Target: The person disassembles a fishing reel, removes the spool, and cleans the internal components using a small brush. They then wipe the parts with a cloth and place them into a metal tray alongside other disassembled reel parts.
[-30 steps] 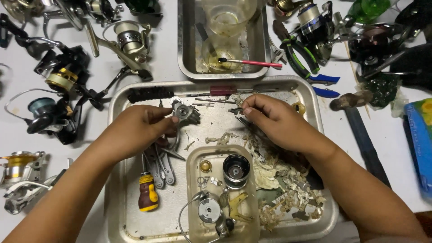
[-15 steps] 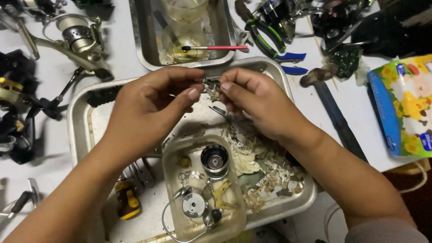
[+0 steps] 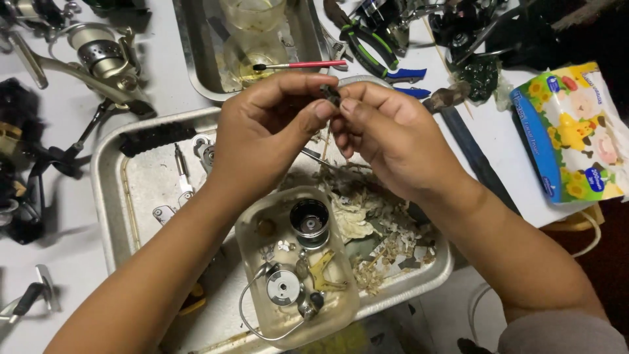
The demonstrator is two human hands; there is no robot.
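Both my hands meet above the far edge of the steel tray (image 3: 108,196), fingertips pressed together on a small dark metal part (image 3: 331,96). My left hand (image 3: 268,131) pinches it from one side between thumb and forefinger; my right hand (image 3: 386,134) pinches it from the other, thumb tip touching thumb tip. The part is mostly hidden by my fingers, so its shape cannot be told

Directly below my hands lie a heap of pale scraps (image 3: 380,239) and a clear tub (image 3: 252,229) holding a black spool (image 3: 310,219), a round silver piece and small brass bits. My judgement: if either pinch slips, the part would drop into the scraps and be hard to find, or bounce off the tray rim onto the worktop (image 3: 72,124) among the fishing reels (image 3: 98,52) to my left

Just beyond my hands sits a second tray (image 3: 190,59) with cups of yellowish liquid and a red brush (image 3: 301,65). Greasy fingertips would make a slip more likely. Near my left wrist, loose screws and a small plate could be swept aside by my forearm
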